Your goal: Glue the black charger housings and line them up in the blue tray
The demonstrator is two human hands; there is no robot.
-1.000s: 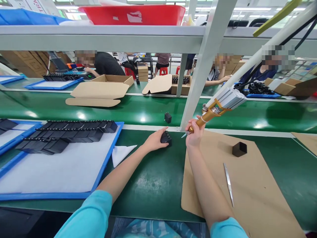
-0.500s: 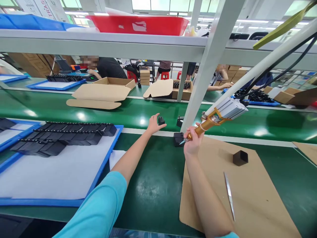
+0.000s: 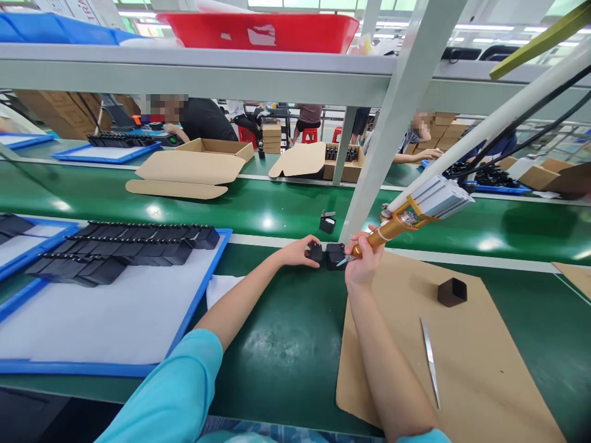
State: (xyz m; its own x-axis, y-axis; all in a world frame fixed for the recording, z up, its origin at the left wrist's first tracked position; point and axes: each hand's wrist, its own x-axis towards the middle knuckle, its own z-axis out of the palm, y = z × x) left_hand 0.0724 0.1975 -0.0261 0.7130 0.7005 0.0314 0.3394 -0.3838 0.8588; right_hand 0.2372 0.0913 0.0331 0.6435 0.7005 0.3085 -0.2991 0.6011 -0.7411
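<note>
My left hand (image 3: 298,252) is closed on a small black box-shaped part (image 3: 316,250), pinched between thumb and fingers just above the bench edge. Wrapped round the gold body of a pneumatic nipper (image 3: 384,232) is my right hand (image 3: 364,261); the tool's thin blades point left. Right by those blades stand black box-shaped parts (image 3: 334,253), apart from my left hand. Another black part (image 3: 327,223) lies on the green conveyor behind. A black square housing (image 3: 452,292) and slim silver tweezers (image 3: 430,363) rest on the cardboard sheet (image 3: 397,344) to the right.
At left, a blue-rimmed tray (image 3: 196,301) holds rows of black parts. A slanted white post (image 3: 392,129) rises close to my right hand. Overhead runs a shelf (image 3: 194,80) with a red bin (image 3: 258,31). Open cartons (image 3: 189,166) and seated people are across the conveyor.
My left hand has taken the black part from the conveyor and brought it toward me and right, close to the nipper. My right hand still grips the tool in nearly the same place.
</note>
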